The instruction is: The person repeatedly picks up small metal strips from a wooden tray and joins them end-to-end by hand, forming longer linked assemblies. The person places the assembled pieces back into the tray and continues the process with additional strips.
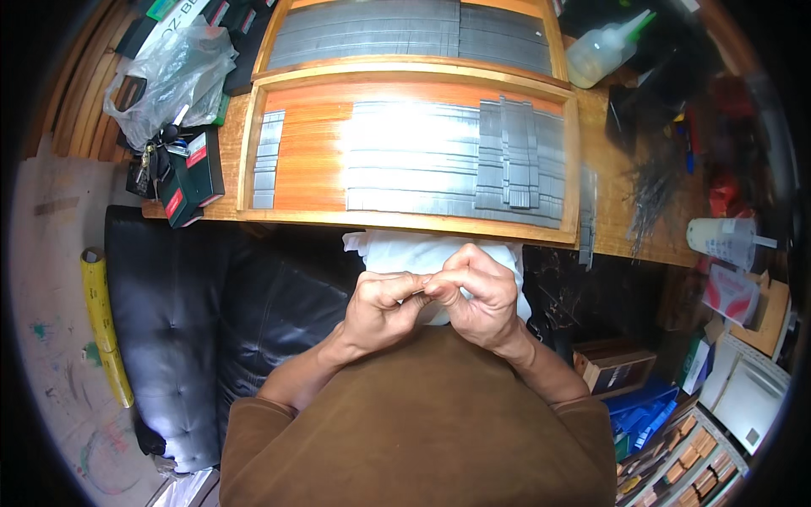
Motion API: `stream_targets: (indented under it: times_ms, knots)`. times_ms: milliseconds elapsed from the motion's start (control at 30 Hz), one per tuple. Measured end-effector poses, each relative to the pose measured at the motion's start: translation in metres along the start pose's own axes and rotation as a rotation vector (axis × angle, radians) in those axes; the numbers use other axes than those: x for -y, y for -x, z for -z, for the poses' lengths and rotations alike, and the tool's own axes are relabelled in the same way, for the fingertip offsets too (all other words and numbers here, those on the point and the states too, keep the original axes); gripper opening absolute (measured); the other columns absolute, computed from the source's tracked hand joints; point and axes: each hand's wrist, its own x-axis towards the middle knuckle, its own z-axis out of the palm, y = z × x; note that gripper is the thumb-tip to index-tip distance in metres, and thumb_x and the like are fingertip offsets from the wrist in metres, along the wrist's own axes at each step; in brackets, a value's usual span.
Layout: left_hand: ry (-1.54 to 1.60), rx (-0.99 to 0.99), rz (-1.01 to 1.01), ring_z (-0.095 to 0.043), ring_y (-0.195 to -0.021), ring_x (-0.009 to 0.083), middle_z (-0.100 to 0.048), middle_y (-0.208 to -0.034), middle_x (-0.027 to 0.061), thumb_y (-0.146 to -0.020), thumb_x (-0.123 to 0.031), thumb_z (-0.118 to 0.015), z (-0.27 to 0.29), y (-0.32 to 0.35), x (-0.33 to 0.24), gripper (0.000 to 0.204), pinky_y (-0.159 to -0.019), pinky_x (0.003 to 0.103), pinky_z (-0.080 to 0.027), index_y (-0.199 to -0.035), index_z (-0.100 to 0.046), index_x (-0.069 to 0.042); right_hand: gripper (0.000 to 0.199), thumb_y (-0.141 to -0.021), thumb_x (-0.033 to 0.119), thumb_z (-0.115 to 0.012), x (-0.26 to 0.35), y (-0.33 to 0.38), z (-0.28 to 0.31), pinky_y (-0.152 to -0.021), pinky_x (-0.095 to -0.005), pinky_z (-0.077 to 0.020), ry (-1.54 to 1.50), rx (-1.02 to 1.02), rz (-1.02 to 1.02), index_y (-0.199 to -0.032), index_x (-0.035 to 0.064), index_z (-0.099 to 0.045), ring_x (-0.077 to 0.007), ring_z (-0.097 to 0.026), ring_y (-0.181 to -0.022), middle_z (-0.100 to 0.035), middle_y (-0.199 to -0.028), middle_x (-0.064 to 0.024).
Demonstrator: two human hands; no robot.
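Observation:
My left hand and my right hand meet in front of my chest, below the table edge. Both are closed in a pinch, thumbs and fingertips touching. A sliver of something thin shows between them, too small to name. Beneath the hands a white cloth lies over my lap. Just beyond them stands a shallow wooden tray with an orange base. Flat grey strips lie side by side in it, and a few more strips rest on top at the right.
Behind is a second tray of grey strips. A squeeze bottle, loose thin dark pieces and a plastic cup stand right. Left are a plastic bag, dark boxes and a black padded seat.

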Motion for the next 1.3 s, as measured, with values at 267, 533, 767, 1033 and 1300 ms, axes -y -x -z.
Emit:
stream_targets:
  times_ms: [267, 533, 767, 1033, 1300]
  knots:
    - [0.019, 0.017, 0.066, -0.081, -0.085, 0.0264, -0.081, -0.094, 0.018, -0.087, 0.01, -0.069, 0.002, 0.003, 0.012, 0.026, -0.074, 0.031, -0.062, -0.108, -0.08, 0.001, 0.023, -0.085, -0.004, -0.084, 0.007, -0.009, 0.004, -0.069, -0.0277, -0.052, -0.043, 0.044, -0.136, -0.107, 0.0001, -0.082, -0.0143, -0.063, -0.078, -0.066, -0.089, -0.005]
    - [-0.011, 0.012, 0.002, -0.081, -0.084, 0.0265, -0.081, -0.095, 0.0185, -0.083, 0.014, -0.065, 0.004, 0.0, 0.019, 0.033, -0.074, 0.031, -0.063, -0.11, -0.08, 0.001, 0.021, -0.077, -0.005, -0.09, 0.005, -0.012, 0.003, -0.069, -0.0259, -0.051, -0.056, 0.043, -0.198, -0.096, 0.003, -0.084, -0.0126, -0.063, -0.078, -0.067, -0.083, -0.003]
    - [0.037, -0.012, -0.028, -0.079, -0.076, 0.0291, -0.079, -0.09, 0.0195, -0.083, 0.011, -0.07, 0.004, 0.0, 0.022, 0.028, -0.067, 0.033, -0.061, -0.108, -0.079, 0.002, 0.02, -0.077, -0.005, -0.09, 0.005, -0.015, 0.002, -0.068, -0.0265, -0.0512, -0.062, 0.055, -0.186, -0.094, 0.0023, -0.083, -0.0126, -0.064, -0.077, -0.068, -0.084, -0.0039]
    - [0.037, -0.012, 0.006, -0.079, -0.074, 0.0269, -0.079, -0.089, 0.0179, -0.086, 0.007, -0.072, 0.005, 0.0, 0.023, 0.025, -0.066, 0.032, -0.061, -0.109, -0.08, 0.0, 0.019, -0.078, -0.005, -0.09, 0.004, -0.017, 0.0, -0.067, -0.0261, -0.0505, -0.071, 0.045, -0.204, -0.094, 0.0021, -0.083, -0.0121, -0.063, -0.077, -0.068, -0.084, -0.0034]
    - [0.012, -0.015, 0.01, -0.08, -0.075, 0.0213, -0.08, -0.086, 0.0145, -0.089, 0.008, -0.07, 0.008, 0.001, 0.023, 0.026, -0.066, 0.029, -0.06, -0.11, -0.081, -0.001, 0.021, -0.077, -0.005, -0.09, 0.003, -0.02, -0.002, -0.068, -0.0261, -0.0509, -0.066, 0.07, -0.205, -0.095, 0.003, -0.083, -0.012, -0.063, -0.078, -0.068, -0.085, -0.003]
